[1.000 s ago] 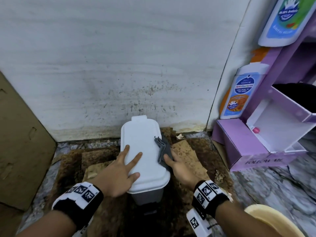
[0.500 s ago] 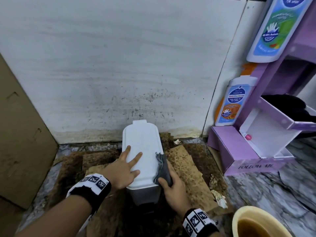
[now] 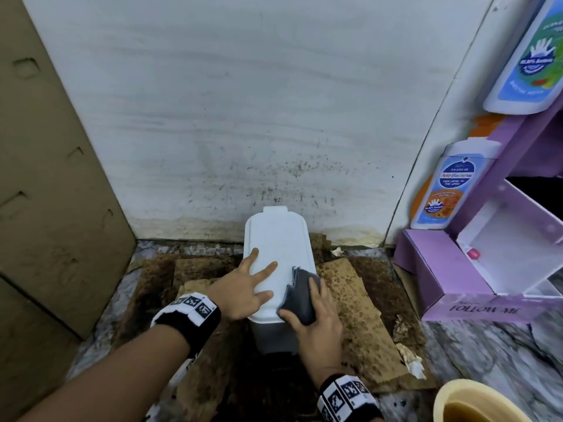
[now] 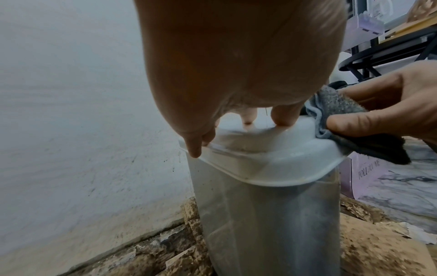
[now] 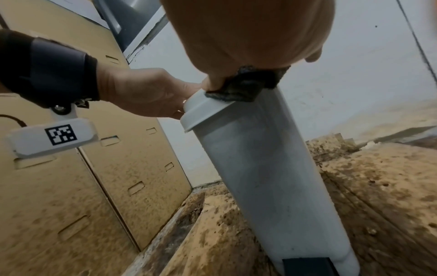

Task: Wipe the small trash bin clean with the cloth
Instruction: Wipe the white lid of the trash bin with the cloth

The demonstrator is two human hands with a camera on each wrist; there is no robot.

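Observation:
The small trash bin (image 3: pixel 278 239) (image 4: pixel 260 214) (image 5: pixel 260 158) stands against the wall, white lid shut, grey body below. My left hand (image 3: pixel 243 287) (image 4: pixel 236 74) (image 5: pixel 141 93) lies flat on the lid's left side with its fingers spread. A grey cloth (image 3: pixel 300 292) (image 4: pixel 335 106) (image 5: pixel 238 89) sits folded over the lid's near right edge. My right hand (image 3: pixel 316 312) (image 4: pixel 390 108) (image 5: pixel 248 33) grips it, thumb on top of the lid side and fingers down the bin's right side.
Stained cardboard sheets (image 3: pixel 359 315) cover the floor around the bin. A tall brown cardboard panel (image 3: pixel 51 193) stands at the left. A purple display stand (image 3: pixel 487 263) with bottles is at the right. A yellow basin (image 3: pixel 481 403) of brown water sits at the near right.
My right hand has slid the cloth along the lid's right edge toward me, to the near corner. My left hand stays flat on the lid. The head view shifted.

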